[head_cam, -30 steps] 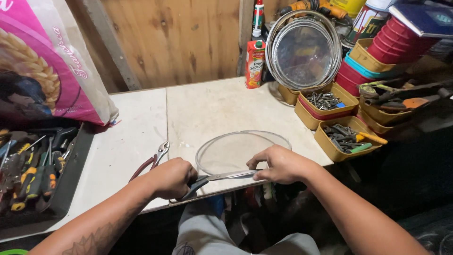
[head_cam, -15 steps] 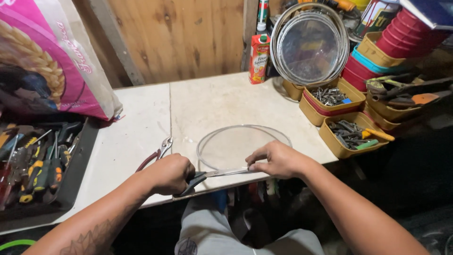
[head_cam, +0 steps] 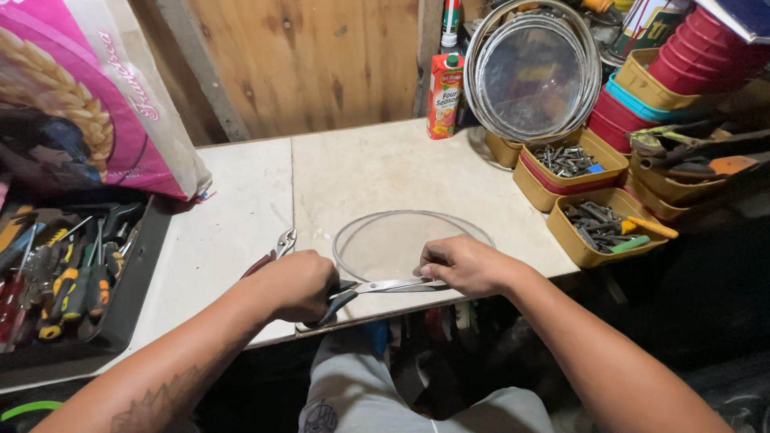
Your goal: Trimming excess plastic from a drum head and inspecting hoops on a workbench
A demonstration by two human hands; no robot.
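A round wire-mesh sieve [head_cam: 401, 236] lies flat on the white worktop [head_cam: 361, 172], near its front edge. My left hand [head_cam: 297, 285] grips the dark handles of a pair of snips [head_cam: 377, 286], whose metal blades point right along the sieve's near rim. My right hand [head_cam: 465, 265] rests on that near rim, fingers pressed down beside the blade tips. Red-handled pliers [head_cam: 273, 250] lie on the worktop just behind my left hand.
A pink printed sack [head_cam: 80, 96] stands at the back left above a black tray of screwdrivers [head_cam: 64, 277]. A juice carton [head_cam: 443, 96], upright sieves [head_cam: 533, 72], stacked red cups [head_cam: 690, 56] and yellow tubs of screws [head_cam: 597, 216] crowd the right side.
The view has shifted slightly, with both hands staying on the sieve's near rim. The snips stay along the rim and my right hand has crept a little left.
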